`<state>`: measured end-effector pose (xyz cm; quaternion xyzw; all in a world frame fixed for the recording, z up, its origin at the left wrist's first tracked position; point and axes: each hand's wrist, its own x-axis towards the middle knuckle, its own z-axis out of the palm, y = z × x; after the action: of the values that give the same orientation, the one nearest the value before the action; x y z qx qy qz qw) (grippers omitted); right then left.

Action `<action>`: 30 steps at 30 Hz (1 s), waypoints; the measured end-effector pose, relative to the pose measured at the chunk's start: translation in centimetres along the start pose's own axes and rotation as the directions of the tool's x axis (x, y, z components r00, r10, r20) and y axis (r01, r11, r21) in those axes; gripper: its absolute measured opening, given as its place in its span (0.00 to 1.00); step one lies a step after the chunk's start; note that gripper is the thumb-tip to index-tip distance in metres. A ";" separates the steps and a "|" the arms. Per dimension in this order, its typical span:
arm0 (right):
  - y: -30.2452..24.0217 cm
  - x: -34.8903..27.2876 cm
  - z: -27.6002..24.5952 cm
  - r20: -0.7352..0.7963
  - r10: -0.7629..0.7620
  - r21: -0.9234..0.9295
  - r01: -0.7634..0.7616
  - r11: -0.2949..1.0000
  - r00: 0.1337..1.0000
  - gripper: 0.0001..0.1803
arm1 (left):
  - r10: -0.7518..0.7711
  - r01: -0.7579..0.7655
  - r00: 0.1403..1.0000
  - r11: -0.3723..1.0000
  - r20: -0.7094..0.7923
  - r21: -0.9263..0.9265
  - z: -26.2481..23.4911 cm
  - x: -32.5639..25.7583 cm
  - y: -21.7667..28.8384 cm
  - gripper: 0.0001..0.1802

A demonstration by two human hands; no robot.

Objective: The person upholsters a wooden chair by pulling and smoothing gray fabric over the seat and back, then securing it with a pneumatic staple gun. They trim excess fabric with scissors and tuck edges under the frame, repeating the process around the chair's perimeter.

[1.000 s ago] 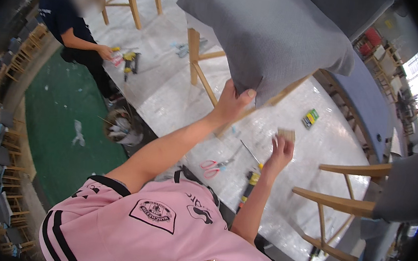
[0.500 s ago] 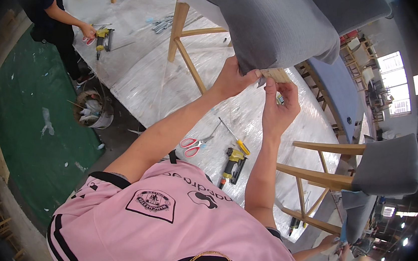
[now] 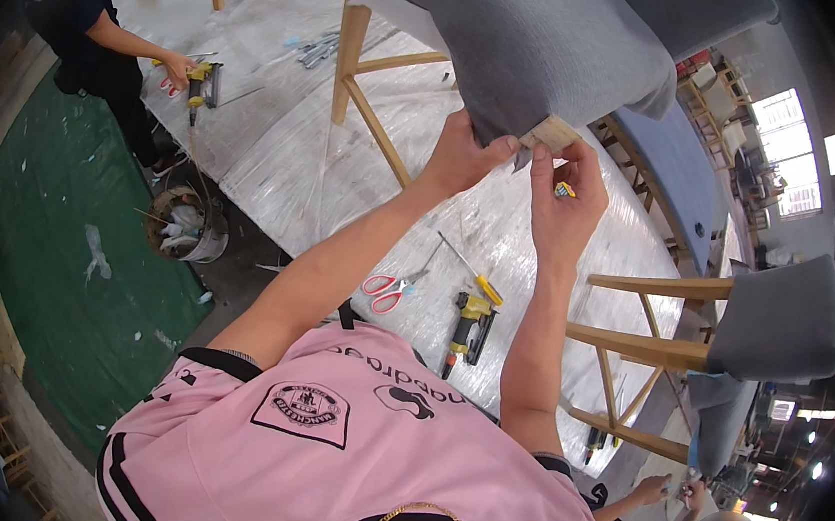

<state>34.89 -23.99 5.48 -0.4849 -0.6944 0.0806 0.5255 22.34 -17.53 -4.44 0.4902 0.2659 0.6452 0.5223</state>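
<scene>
The grey upholstered chair part (image 3: 549, 47) hangs over the table in front of me. My left hand (image 3: 466, 157) is closed on its lower fabric corner, thumb and fingers pinching the cloth. Close beside it, my right hand (image 3: 569, 200) pinches a small tan rectangular piece (image 3: 551, 134) against that corner; I cannot tell whether it is wood or card. A small yellow and blue thing (image 3: 565, 189) shows at the right palm, and whether it is held is unclear. On the table nearer me lie red-handled scissors (image 3: 389, 293), a yellow-handled screwdriver (image 3: 481, 282) and a staple gun (image 3: 469, 326).
The table (image 3: 295, 178) is covered in plastic film. A wooden-legged grey chair (image 3: 774, 315) lies at the right. At the left, a co-worker's hand (image 3: 176, 70) is by another staple gun (image 3: 198, 89). A waste bucket (image 3: 208, 238) stands below the table edge.
The tan piece has tilted upward at the fabric corner, and my right hand has shifted slightly right. My left hand keeps its pinch on the cloth.
</scene>
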 end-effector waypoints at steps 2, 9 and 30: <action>0.0 0.1 -0.1 0.010 0.003 0.020 -0.004 1.000 1.000 0.11 | -0.036 0.036 0.999 0.999 -0.001 0.030 0.1 -0.3 0.6 0.31; 0.6 -0.4 -0.2 -0.019 -0.010 0.075 0.011 0.997 1.000 0.12 | -0.031 0.032 0.999 0.998 0.011 -0.054 0.1 -0.6 1.1 0.33; 0.2 -0.8 0.1 -0.056 -0.097 0.009 0.098 0.995 0.994 0.11 | 0.006 -0.006 1.000 1.000 -0.017 0.030 0.1 -0.4 0.5 0.36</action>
<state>34.93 -24.45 4.74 -0.4494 -0.7018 0.0456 0.5508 22.20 -18.10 -4.11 0.4932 0.2783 0.6469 0.5106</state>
